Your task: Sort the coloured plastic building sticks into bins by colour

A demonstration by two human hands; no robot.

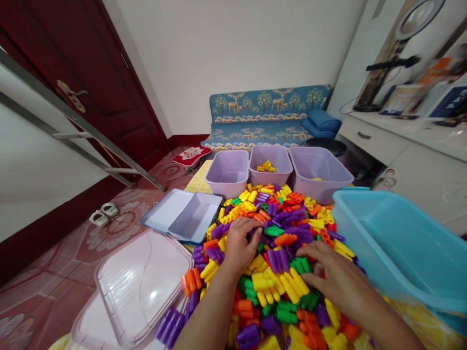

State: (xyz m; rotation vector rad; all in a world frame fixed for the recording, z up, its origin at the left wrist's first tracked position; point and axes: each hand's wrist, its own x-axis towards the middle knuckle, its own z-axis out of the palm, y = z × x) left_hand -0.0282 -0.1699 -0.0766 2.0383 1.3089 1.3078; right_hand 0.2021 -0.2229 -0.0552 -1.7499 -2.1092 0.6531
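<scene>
A large heap of plastic finger-shaped toy blocks (279, 261) in yellow, purple, green, orange and red covers the table in front of me. My left hand (241, 241) is over the left middle of the heap, its fingers curved, with a small gap between thumb and forefinger; I see nothing held in it. Near its fingertips lie purple blocks and a green block (273, 230). My right hand (330, 266) reaches in from the right, thumb and fingers apart, beside another green block (300, 265). Its lower fingers are partly hidden.
Behind the heap stand three lilac bins: a left bin (228, 187), a middle bin (270, 179) holding several yellow blocks, and a right bin (315, 189) with a bit of yellow. A blue tub (397, 243) is at right. Lids (142, 282) and an open case (197, 214) lie left.
</scene>
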